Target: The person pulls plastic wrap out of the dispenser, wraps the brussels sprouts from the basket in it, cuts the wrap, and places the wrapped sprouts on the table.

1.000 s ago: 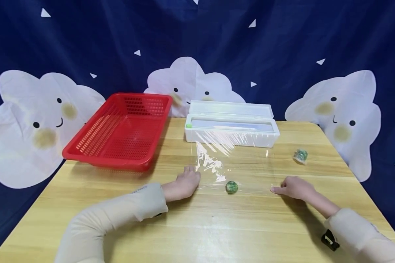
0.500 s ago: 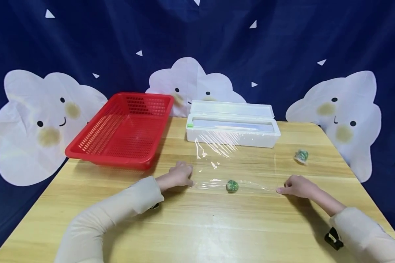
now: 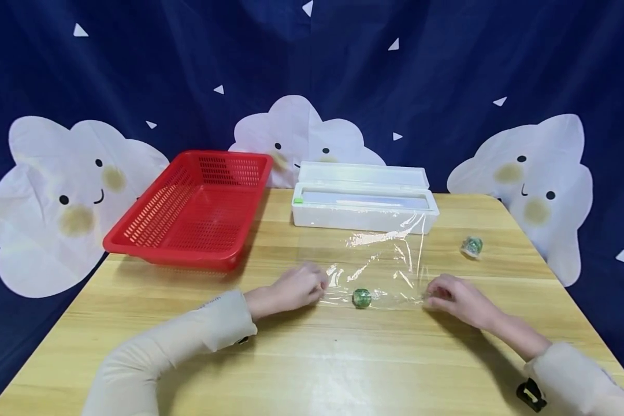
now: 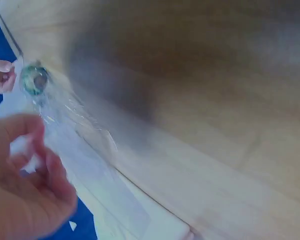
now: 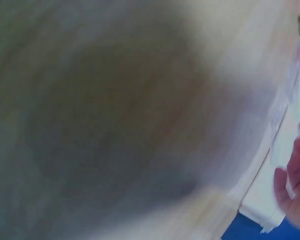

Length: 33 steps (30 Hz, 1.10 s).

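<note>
Starting at the left hand (image 3: 293, 289), the film (image 3: 364, 260) spreads across to the right hand (image 3: 460, 299). It's see-through and kinda wrinkly, with bright glare streaks all over. The green ball (image 3: 361, 298) sits between the hands, closer to the left one, right by the film's near edge. Small, round, mottled dark and light green. Can't tell if the film goes over or under it.

Room-wise: the basket (image 3: 187, 253) is off to the left of the left hand and a bit farther back, red, with a strip of wood between them. The box (image 3: 364, 174) is straight back from the gap between the hands, white, lid up, and the film runs from it down toward the fingers. Back and right of the right hand there's a wrapped ball (image 3: 471, 247), not touching anything, and past that the right edge of the table (image 3: 338, 364) slants by. Plain wood on the near side of both hands.

Grip: left thumb and fingers are curled together, pinching the film's near left corner, though that hand's pretty blurry. The right one's curled too, pinching the near right corner. The right wrist view cuts that hand off, so no clue how tight.
</note>
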Motion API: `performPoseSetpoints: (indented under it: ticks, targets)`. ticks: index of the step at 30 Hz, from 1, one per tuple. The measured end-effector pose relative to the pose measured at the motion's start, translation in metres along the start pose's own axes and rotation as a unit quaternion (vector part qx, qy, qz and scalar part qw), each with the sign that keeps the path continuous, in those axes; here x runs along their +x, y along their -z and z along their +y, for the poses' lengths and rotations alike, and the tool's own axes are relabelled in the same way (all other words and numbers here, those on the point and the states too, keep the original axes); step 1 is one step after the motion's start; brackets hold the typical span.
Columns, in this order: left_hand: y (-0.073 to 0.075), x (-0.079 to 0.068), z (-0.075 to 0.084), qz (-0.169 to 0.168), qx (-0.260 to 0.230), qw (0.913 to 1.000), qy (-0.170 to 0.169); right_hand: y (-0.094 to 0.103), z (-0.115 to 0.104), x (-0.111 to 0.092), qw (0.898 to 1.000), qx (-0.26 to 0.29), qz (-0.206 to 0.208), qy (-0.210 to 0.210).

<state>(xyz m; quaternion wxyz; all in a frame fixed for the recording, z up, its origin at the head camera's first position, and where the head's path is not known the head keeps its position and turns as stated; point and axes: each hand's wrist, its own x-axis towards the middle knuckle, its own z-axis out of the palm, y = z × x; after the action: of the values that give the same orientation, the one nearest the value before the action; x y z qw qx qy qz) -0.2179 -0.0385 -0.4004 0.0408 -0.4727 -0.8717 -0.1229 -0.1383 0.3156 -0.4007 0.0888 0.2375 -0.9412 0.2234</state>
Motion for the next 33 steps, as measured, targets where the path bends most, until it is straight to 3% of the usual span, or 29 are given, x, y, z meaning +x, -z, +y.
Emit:
performPoseSetpoints:
  ticks: [3, 6, 16, 25, 33]
  targets:
    - [-0.002, -0.003, 0.002, -0.03, 0.025, 0.9975, -0.059, -0.006, -0.001, -0.001, 0.997, -0.02, -0.003, 0.073]
    - [-0.005, -0.007, 0.001, -0.051, 0.042, 0.9955, -0.069, -0.01, 0.002, -0.002, 0.993, -0.038, -0.019, 0.109]
    - [-0.007, -0.006, -0.011, -0.047, 0.016, 0.9947, -0.09, -0.017, 0.011, 0.005, 0.992, -0.026, -0.013, 0.121]
    - [0.0, -0.014, -0.014, -0.023, 0.031, 0.9983, -0.044, -0.016, 0.016, 0.008, 0.988, -0.041, 0.015, 0.145]
    - [0.002, -0.016, -0.019, -0.014, 0.02, 0.9995, -0.021, -0.014, 0.018, 0.004, 0.989, -0.046, 0.023, 0.139]
